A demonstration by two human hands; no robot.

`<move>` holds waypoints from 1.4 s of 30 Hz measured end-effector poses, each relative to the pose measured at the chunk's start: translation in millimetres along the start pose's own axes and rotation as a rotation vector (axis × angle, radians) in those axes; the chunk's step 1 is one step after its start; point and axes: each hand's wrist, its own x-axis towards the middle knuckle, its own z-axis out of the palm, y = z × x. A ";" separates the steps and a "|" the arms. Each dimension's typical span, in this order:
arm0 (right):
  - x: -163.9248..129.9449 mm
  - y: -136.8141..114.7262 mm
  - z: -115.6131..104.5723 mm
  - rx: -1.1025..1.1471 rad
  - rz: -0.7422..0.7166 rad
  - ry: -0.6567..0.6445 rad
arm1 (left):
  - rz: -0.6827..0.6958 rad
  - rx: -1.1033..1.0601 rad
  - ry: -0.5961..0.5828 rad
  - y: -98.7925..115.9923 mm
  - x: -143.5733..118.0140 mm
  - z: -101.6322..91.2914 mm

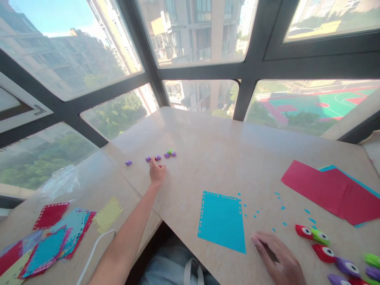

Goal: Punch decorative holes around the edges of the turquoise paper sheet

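My left hand [156,174] reaches far over the table, its fingers closed on one of the small purple paper punches [157,157] standing in a row. The fingers partly cover that punch. Beside the row are a green punch [170,151] among purple ones, and a lone purple punch [128,162] to the left. Low on the right, my right hand [279,259] rests on the table with thumb and forefinger together; nothing shows between them. Just left of it lies a blue paper sheet [222,223], with punched holes along its left, top and upper right edges.
Blue paper bits [283,208] are scattered right of the sheet. Red paper sheets [329,190] lie at the right, above larger eyed punches [325,253]. Punched coloured papers [49,249], a yellow sheet [108,214], clear plastic [61,181] and a white cable [94,251] are at left.
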 end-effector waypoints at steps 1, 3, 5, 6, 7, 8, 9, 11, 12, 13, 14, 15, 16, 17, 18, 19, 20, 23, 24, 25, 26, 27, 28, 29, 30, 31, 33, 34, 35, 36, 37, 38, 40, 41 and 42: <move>0.0 -0.4 0.0 -0.002 0.009 -0.003 | 0.017 0.013 0.000 -1.6 -1.7 0.0; 0.0 -1.1 0.0 -0.004 0.025 -0.007 | 0.066 0.035 -0.011 -4.4 -4.5 -0.9; 0.0 -2.0 0.2 -0.006 0.030 0.002 | 0.126 0.053 -0.045 -6.7 -6.0 -2.3; 0.1 -2.5 0.4 -0.006 0.030 0.009 | 0.151 0.062 -0.065 -7.6 -6.0 -3.1; 0.3 -3.1 0.5 -0.006 0.030 0.012 | 0.169 0.073 -0.082 -8.2 -5.7 -3.9; 0.5 -4.0 0.5 -0.004 0.033 0.013 | 0.178 0.084 -0.092 -8.6 -5.1 -4.7; 0.8 -4.9 0.4 0.000 0.039 0.011 | 0.181 0.097 -0.099 -8.5 -4.3 -5.4; 1.6 -7.5 -0.2 0.015 0.061 0.002 | 0.181 0.125 -0.110 -7.4 -2.0 -6.7; 2.0 -8.9 -0.7 0.023 0.077 -0.001 | 0.186 0.136 -0.121 -6.4 -0.7 -7.1; 2.6 -10.5 -1.3 0.029 0.091 -0.009 | 0.194 0.147 -0.136 -5.1 0.8 -7.3; 3.1 -12.0 -1.9 0.032 0.108 -0.016 | 0.200 0.156 -0.151 -3.8 2.4 -7.2; 3.7 -13.4 -2.5 0.033 0.120 -0.024 | 0.203 0.165 -0.165 -2.4 4.1 -6.9; 4.3 -14.6 -3.0 0.034 0.124 -0.031 | 0.198 0.175 -0.170 -1.2 5.9 -6.2; 4.8 -15.5 -3.2 0.035 0.124 -0.034 | 0.191 0.185 -0.172 -0.3 7.7 -5.4; 5.3 -16.1 -3.3 0.035 0.118 -0.035 | 0.181 0.195 -0.169 0.4 9.4 -4.5; 5.6 -16.4 -3.1 0.034 0.108 -0.033 | 0.173 0.204 -0.164 0.6 10.9 -3.6; 5.9 -16.4 -2.7 0.032 0.098 -0.030 | 0.166 0.211 -0.158 0.5 12.1 -2.7; 6.2 -15.2 -1.0 0.028 0.064 -0.015 | 0.161 0.220 -0.140 -1.8 13.8 -1.4; 6.3 -14.7 -0.6 0.028 0.052 -0.007 | 0.162 0.219 -0.133 -2.9 14.0 -1.3; 6.4 -14.3 -0.3 0.028 0.042 0.000 | 0.162 0.217 -0.126 -3.9 14.0 -1.4; 6.6 -14.1 -0.2 0.028 0.035 0.007 | 0.164 0.212 -0.118 -4.8 13.9 -1.5; 6.7 -14.0 -0.3 0.028 0.030 0.011 | 0.166 0.206 -0.110 -5.4 13.9 -1.7; 6.9 -14.1 -0.5 0.028 0.029 0.011 | 0.168 0.199 -0.102 -5.9 13.9 -1.9; 7.1 -14.3 -0.7 0.029 0.030 0.009 | 0.170 0.190 -0.095 -6.1 13.9 -2.1; 7.3 -14.6 -0.8 0.030 0.032 0.006 | 0.173 0.180 -0.087 -6.2 13.9 -2.4; 7.3 -14.8 -0.9 0.034 0.035 0.003 | 0.175 0.170 -0.081 -6.3 13.9 -2.7; 7.1 -14.9 -0.5 0.042 0.046 -0.002 | 0.177 0.149 -0.072 -7.0 13.5 -3.8; 6.9 -14.8 -0.1 0.045 0.053 -0.004 | 0.173 0.139 -0.068 -7.6 13.1 -4.4; 6.5 -14.6 0.4 0.047 0.060 -0.004 | 0.165 0.130 -0.065 -8.5 12.4 -5.1; 6.0 -14.2 0.9 0.048 0.067 -0.005 | 0.152 0.122 -0.062 -9.4 11.6 -5.7; 5.5 -13.9 1.5 0.049 0.072 -0.007 | 0.135 0.115 -0.060 -10.4 10.7 -6.3; 5.1 -13.6 2.1 0.049 0.077 -0.008 | 0.118 0.109 -0.060 -11.3 9.6 -6.9; 4.4 -13.2 3.5 0.047 0.086 -0.006 | 0.090 0.097 -0.067 -11.7 7.5 -7.7; 4.1 -13.2 4.2 0.045 0.089 -0.003 | 0.079 0.095 -0.075 -11.1 6.5 -8.0; 4.0 -13.4 4.8 0.042 0.093 0.003 | 0.073 0.097 -0.086 -9.9 5.5 -8.2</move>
